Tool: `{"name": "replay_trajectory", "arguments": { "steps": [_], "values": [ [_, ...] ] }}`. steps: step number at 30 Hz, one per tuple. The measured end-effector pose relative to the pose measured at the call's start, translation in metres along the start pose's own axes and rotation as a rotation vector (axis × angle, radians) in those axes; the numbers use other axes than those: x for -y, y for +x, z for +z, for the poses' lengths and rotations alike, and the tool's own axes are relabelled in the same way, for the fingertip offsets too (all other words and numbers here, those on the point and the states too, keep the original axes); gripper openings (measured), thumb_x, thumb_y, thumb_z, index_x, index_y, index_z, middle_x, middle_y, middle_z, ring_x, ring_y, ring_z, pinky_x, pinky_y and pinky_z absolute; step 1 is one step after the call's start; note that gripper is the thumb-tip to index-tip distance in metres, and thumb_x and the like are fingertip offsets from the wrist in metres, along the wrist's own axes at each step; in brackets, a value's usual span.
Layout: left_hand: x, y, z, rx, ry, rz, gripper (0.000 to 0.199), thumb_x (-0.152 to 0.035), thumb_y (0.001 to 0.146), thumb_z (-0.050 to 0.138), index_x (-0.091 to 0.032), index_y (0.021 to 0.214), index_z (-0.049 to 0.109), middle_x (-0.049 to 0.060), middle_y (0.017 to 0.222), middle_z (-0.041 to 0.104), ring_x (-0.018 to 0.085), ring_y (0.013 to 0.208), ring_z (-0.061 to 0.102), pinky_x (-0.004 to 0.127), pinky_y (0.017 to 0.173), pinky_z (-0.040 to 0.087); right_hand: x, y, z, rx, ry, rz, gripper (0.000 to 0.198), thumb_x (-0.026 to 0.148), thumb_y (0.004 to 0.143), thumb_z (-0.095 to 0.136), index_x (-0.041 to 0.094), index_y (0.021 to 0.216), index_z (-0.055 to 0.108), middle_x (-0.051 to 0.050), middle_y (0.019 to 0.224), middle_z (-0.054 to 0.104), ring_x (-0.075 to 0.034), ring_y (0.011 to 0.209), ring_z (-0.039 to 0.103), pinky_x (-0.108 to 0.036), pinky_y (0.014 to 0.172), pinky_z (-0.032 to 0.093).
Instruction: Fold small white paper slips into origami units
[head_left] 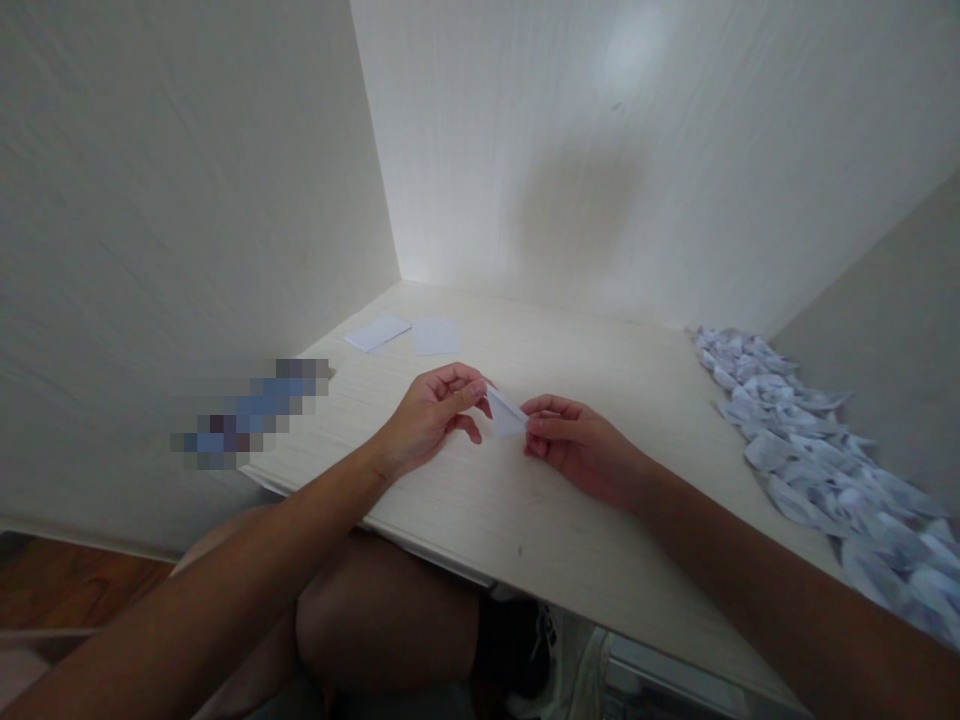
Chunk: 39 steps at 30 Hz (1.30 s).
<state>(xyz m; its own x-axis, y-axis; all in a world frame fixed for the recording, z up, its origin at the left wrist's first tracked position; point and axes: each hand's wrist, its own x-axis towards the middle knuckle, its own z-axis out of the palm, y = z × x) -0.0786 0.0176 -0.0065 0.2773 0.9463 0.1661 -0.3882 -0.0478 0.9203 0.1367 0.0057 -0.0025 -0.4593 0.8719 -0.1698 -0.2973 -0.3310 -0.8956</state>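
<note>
Between the left hand (pixel 435 410) and the right hand (pixel 576 442), the slip (pixel 508 411) is thin matt paper, like the sheets (pixel 435 336) beyond the left hand; the heap (pixel 814 440) right of the right hand is paper too, rough with folds. Beneath both hands the tabletop (pixel 465 510) is smooth, faintly grained (wood or laminate, hard to tell); the wall (pixel 480 150) ahead of them has a soft sheen.

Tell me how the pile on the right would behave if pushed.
The pile would probably spread rather than slide as one, since its pieces overlap loosely. It is likely light: they look like thin paper. Their curled shapes may crush easily.
</note>
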Motion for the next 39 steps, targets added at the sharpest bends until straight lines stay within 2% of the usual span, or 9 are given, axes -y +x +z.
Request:
{"name": "replay_trajectory", "arguments": {
  "steps": [4, 7, 12, 18, 24, 30, 34, 39],
  "values": [
    [0.000, -0.001, 0.000, 0.047, 0.031, 0.039, 0.028, -0.040, 0.079, 0.085, -0.017, 0.086, 0.071, 0.005, 0.085, 0.072, 0.013, 0.068, 0.066, 0.019, 0.046, 0.057, 0.000, 0.000, -0.001, 0.029, -0.013, 0.019, 0.020, 0.021, 0.068, 0.087, 0.018, 0.084, 0.076, 0.002, 0.070, 0.063, -0.010, 0.063, 0.054, -0.027, 0.066, 0.048],
    [0.001, -0.001, -0.001, 0.088, 0.064, 0.059, 0.028, -0.037, 0.077, 0.086, -0.018, 0.093, 0.072, 0.005, 0.085, 0.074, 0.016, 0.071, 0.069, 0.020, 0.046, 0.057, 0.001, -0.001, -0.001, 0.061, 0.022, 0.075, 0.020, 0.020, 0.068, 0.087, 0.018, 0.085, 0.076, 0.003, 0.069, 0.063, -0.009, 0.061, 0.054, -0.027, 0.069, 0.050],
    [0.004, -0.001, -0.003, 0.119, 0.082, 0.101, 0.028, -0.032, 0.078, 0.086, -0.019, 0.098, 0.073, 0.008, 0.100, 0.078, 0.015, 0.071, 0.072, 0.020, 0.047, 0.058, -0.001, -0.003, -0.001, 0.117, 0.095, 0.167, 0.023, 0.018, 0.068, 0.087, 0.018, 0.089, 0.076, 0.003, 0.070, 0.064, -0.010, 0.059, 0.054, -0.028, 0.072, 0.054],
    [0.000, -0.001, 0.001, 0.059, 0.041, 0.091, 0.024, -0.030, 0.074, 0.088, -0.017, 0.083, 0.071, 0.005, 0.083, 0.077, 0.017, 0.070, 0.073, 0.019, 0.044, 0.055, 0.000, -0.005, 0.002, 0.136, 0.123, 0.178, 0.025, 0.022, 0.071, 0.089, 0.017, 0.092, 0.075, 0.002, 0.072, 0.066, -0.009, 0.062, 0.057, -0.026, 0.072, 0.054],
    [-0.003, 0.001, 0.002, -0.090, 0.054, 0.132, 0.027, -0.031, 0.071, 0.089, -0.017, 0.082, 0.069, 0.001, 0.067, 0.072, 0.015, 0.065, 0.071, 0.017, 0.043, 0.054, -0.002, -0.005, 0.003, 0.109, 0.126, 0.125, 0.031, 0.028, 0.069, 0.092, 0.020, 0.089, 0.069, 0.001, 0.077, 0.071, -0.011, 0.065, 0.063, -0.026, 0.067, 0.053],
    [0.003, 0.001, 0.001, -0.230, 0.183, 0.264, 0.021, -0.027, 0.072, 0.087, -0.016, 0.082, 0.074, 0.002, 0.069, 0.073, 0.017, 0.067, 0.073, 0.022, 0.046, 0.058, -0.008, -0.002, 0.004, 0.016, 0.012, -0.006, 0.027, 0.029, 0.070, 0.091, 0.020, 0.085, 0.070, 0.000, 0.081, 0.073, -0.011, 0.068, 0.064, -0.028, 0.070, 0.053],
    [0.005, -0.001, 0.003, -0.256, 0.334, 0.351, 0.017, -0.025, 0.073, 0.086, -0.015, 0.082, 0.076, 0.004, 0.074, 0.074, 0.018, 0.070, 0.073, 0.024, 0.050, 0.062, -0.011, 0.002, 0.005, -0.096, -0.072, -0.154, 0.022, 0.032, 0.072, 0.088, 0.020, 0.081, 0.071, 0.000, 0.079, 0.073, -0.011, 0.065, 0.063, -0.029, 0.070, 0.052],
    [0.006, -0.004, 0.004, -0.231, 0.409, 0.402, 0.013, -0.023, 0.076, 0.084, -0.016, 0.085, 0.078, 0.004, 0.084, 0.074, 0.017, 0.074, 0.072, 0.026, 0.053, 0.066, -0.009, 0.003, 0.003, -0.131, -0.069, -0.165, 0.022, 0.028, 0.071, 0.086, 0.020, 0.085, 0.071, -0.001, 0.076, 0.074, -0.012, 0.063, 0.063, -0.030, 0.068, 0.051]
  ]
}}
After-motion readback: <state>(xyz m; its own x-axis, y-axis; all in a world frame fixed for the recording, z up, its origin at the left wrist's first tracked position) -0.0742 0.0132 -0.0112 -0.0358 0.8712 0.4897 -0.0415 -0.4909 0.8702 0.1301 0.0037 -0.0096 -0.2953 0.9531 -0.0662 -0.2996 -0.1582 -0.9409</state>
